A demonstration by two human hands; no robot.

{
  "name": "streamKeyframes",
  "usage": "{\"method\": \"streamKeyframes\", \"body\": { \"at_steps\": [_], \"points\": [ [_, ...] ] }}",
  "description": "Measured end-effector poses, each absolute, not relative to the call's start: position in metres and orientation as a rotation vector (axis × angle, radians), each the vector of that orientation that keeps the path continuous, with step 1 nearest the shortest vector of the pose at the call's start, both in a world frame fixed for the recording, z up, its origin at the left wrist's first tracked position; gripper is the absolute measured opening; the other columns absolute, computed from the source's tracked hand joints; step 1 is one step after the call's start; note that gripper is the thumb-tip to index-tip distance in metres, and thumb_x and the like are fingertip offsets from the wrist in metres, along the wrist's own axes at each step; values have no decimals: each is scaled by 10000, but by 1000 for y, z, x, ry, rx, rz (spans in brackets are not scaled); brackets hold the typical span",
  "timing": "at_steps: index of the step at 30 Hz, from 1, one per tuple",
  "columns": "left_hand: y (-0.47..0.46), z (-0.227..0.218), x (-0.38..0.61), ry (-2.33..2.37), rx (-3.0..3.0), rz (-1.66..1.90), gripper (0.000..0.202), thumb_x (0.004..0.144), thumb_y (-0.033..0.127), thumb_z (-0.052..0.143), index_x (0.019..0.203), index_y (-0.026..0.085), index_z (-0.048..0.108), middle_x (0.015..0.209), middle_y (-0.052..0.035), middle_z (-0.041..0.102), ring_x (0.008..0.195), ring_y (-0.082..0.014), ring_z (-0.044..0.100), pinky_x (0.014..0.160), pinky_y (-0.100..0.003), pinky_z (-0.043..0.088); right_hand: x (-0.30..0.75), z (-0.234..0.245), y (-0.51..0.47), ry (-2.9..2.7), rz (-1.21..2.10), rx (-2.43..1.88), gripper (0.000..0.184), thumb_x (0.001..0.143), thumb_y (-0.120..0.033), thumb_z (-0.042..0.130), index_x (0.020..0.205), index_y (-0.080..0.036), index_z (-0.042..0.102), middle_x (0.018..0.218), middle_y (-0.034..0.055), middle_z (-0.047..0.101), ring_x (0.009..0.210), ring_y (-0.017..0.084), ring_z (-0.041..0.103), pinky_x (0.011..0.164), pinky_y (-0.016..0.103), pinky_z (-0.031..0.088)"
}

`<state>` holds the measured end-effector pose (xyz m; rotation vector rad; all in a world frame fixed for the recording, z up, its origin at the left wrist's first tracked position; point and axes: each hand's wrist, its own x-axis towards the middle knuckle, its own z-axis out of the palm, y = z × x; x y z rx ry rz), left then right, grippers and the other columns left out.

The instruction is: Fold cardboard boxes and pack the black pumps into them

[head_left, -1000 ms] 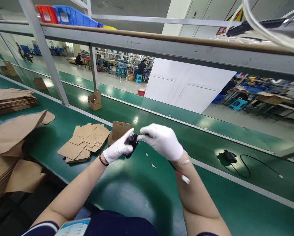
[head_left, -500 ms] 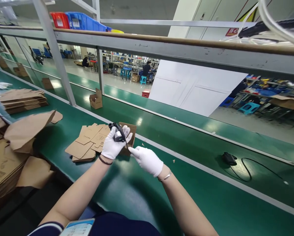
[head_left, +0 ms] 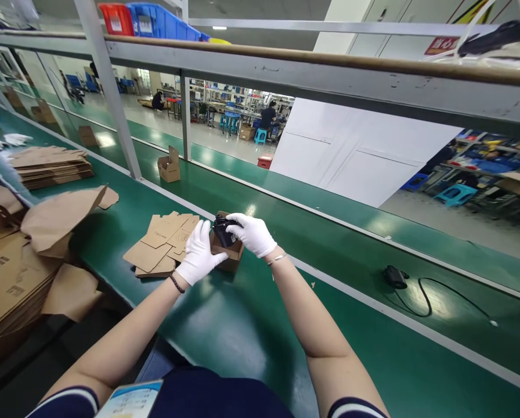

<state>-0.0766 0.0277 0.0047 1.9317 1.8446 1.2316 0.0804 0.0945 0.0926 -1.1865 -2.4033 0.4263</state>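
My right hand (head_left: 253,234), in a white glove, grips a black device with a cord (head_left: 223,230) from above and to the right. The device hangs tilted over an open cardboard box (head_left: 231,262) on the green bench. My left hand (head_left: 197,253), gloved too, is open, thumb and fingers apart. It is at the box's left side; whether it touches the box I cannot tell. Just to its left lie several flat cardboard pieces (head_left: 155,253). The device's lower end and part of the box's inside are hidden.
A similar black device (head_left: 396,277) lies at right, its cord trailing. A small open box (head_left: 169,166) stands across the white strip. Stacked cardboard (head_left: 53,166) and brown paper (head_left: 62,220) are at left. A metal shelf rail (head_left: 286,61) runs overhead, with an upright post (head_left: 112,98).
The black device has passed from my left hand into my right and moved over the box. My left hand has let go and opened. The view has shifted slightly.
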Motion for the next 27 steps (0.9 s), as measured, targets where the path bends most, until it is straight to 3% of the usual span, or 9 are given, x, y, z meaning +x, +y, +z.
{"method": "streamKeyframes", "body": {
  "at_steps": [3, 5, 7, 11, 14, 17, 20, 24, 27],
  "points": [
    [12, -25, -77, 2103, 2092, 945, 535, 677, 262, 745, 1180, 159, 592, 1522, -237, 279, 1416, -443, 224, 1116, -646, 186, 68, 88, 115, -2881, 417, -1233, 342, 902, -282, 522, 1219, -227, 639, 1087, 31, 722, 959, 166, 676, 864, 228, 485],
    [5, -39, -76, 2078, 2167, 877, 324, 712, 251, 705, 1028, 195, 659, 1521, -188, 313, 1410, -429, 250, 1107, -643, 215, 58, 79, 122, -3098, 449, -1201, 282, 856, -267, 585, 1108, -222, 702, 1001, 32, 741, 910, 180, 684, 818, 225, 483],
    [9, -41, -81, 1928, 2207, 935, 235, 753, 274, 656, 981, 216, 678, 1509, -144, 349, 1395, -385, 305, 1114, -589, 263, 49, 68, 125, -3195, 492, -1169, 193, 800, -249, 650, 963, -216, 747, 922, 33, 748, 863, 193, 690, 775, 229, 482],
    [55, -17, -125, 1680, 2093, 1192, 400, 829, 450, 550, 1145, 221, 635, 1420, -118, 473, 1314, -286, 444, 1103, -427, 347, 48, 54, 120, -3262, 516, -1129, 278, 889, -360, 543, 1065, -223, 710, 1055, 65, 724, 934, 212, 681, 781, 262, 491],
    [102, 2, -171, 2184, 1811, 967, 702, 760, 628, 548, 1267, 143, 540, 1413, -205, 469, 1339, -384, 378, 1094, -494, 293, 59, 47, 111, -3232, 436, -1140, 504, 825, -517, 591, 1218, -202, 615, 1181, 128, 663, 970, 259, 674, 768, 315, 521],
    [133, 10, -198, 2416, 1654, 468, 876, 637, 738, 569, 1227, 92, 531, 1314, -287, 533, 1251, -472, 433, 1004, -560, 310, 71, 39, 115, -3224, 251, -1218, 696, 683, -460, 738, 1302, -220, 530, 1278, 146, 594, 979, 291, 673, 752, 358, 543],
    [142, 6, -205, 2374, 1701, 402, 754, 618, 723, 563, 1054, 109, 589, 1094, -273, 652, 1064, -455, 573, 903, -533, 371, 85, 44, 146, -3152, 107, -1444, 628, 712, -321, 711, 1307, -257, 518, 1323, 131, 564, 999, 291, 669, 751, 380, 548],
    [144, -1, -218, 2427, 1722, 437, 484, 707, 650, 467, 826, 190, 552, 921, -183, 693, 962, -408, 625, 788, -457, 424, 120, 79, 193, -2921, -2, -1760, 485, 740, -223, 672, 1216, -212, 581, 1243, 161, 604, 1049, 297, 649, 788, 387, 535],
    [138, 10, -217, 2369, 1690, 689, 435, 643, 668, 539, 660, 240, 462, 548, -46, 572, 808, -408, 631, 733, -502, 441, 138, 103, 193, -2709, -69, -1901, 389, 805, -239, 609, 1183, -149, 580, 1264, 205, 570, 1078, 292, 630, 824, 389, 514]
  ]
}}
